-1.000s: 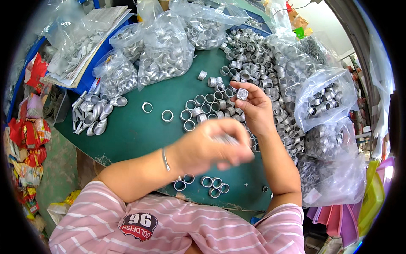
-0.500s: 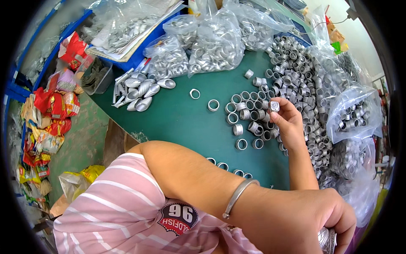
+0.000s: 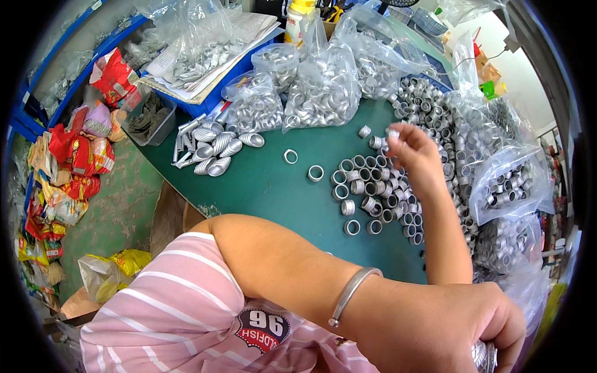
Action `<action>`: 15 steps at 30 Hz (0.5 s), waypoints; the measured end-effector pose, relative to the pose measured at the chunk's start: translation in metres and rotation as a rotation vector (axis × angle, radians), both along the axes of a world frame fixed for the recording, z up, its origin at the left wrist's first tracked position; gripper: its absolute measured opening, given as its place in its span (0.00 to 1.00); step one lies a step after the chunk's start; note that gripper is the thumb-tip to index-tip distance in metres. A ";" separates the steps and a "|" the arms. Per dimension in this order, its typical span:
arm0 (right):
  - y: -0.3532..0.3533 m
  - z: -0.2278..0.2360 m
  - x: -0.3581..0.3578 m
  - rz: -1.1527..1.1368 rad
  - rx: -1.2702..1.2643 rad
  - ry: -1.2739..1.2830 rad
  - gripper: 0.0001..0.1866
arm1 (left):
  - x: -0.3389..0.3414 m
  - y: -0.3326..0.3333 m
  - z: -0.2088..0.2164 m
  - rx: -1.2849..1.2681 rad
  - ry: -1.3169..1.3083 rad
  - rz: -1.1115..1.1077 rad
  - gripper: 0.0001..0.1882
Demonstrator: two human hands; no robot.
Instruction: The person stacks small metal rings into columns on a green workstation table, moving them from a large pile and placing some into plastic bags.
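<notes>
My left arm, with a silver bangle (image 3: 354,296) at the wrist, crosses to the lower right. There my left hand (image 3: 457,329) is closed around a patterned silver ring (image 3: 484,357), partly cut off by the dark rim of the picture. Over the far edge of the loose rings, my right hand (image 3: 415,155) pinches a small silver ring (image 3: 393,133) between thumb and fingertips. Just below and left of that hand, several plain silver rings (image 3: 371,188) stand and lie in a cluster. A larger heap of silver rings (image 3: 429,105) spreads behind and right of it.
Bags of silver rings (image 3: 323,93) line the far side of the green table (image 3: 280,205). Spoon-like silver pieces (image 3: 217,149) lie at the left, before a blue bin (image 3: 205,102) with papers. Open plastic bags (image 3: 510,186) stand at the right. Colourful packets (image 3: 81,155) fill the left side.
My right hand has moved farther away across the rings, still pinching the small ring. The view has shifted, so the table's far side shows more. My left hand keeps its hold.
</notes>
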State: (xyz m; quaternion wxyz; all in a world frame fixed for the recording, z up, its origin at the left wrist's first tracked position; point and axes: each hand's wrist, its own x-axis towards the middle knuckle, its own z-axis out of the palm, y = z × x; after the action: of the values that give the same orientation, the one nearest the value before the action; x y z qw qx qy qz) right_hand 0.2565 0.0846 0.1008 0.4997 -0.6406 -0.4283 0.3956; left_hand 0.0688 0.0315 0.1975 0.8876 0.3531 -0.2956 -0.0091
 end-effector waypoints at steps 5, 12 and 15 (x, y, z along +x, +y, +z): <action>0.076 0.046 0.039 -0.107 0.287 0.169 0.25 | -0.009 0.007 0.004 0.047 -0.016 0.025 0.15; 0.056 0.051 0.038 -0.206 0.307 0.049 0.22 | -0.004 0.068 -0.081 -0.683 0.259 0.221 0.21; 0.002 0.031 0.013 -0.182 0.207 0.043 0.16 | -0.007 0.093 -0.127 -0.821 0.506 0.572 0.23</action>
State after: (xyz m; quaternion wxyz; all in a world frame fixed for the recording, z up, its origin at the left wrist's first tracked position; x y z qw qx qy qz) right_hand 0.2698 0.0867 0.1315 0.6057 -0.6134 -0.3963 0.3160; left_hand 0.0614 0.1246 0.0706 0.9627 0.0314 0.0550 0.2632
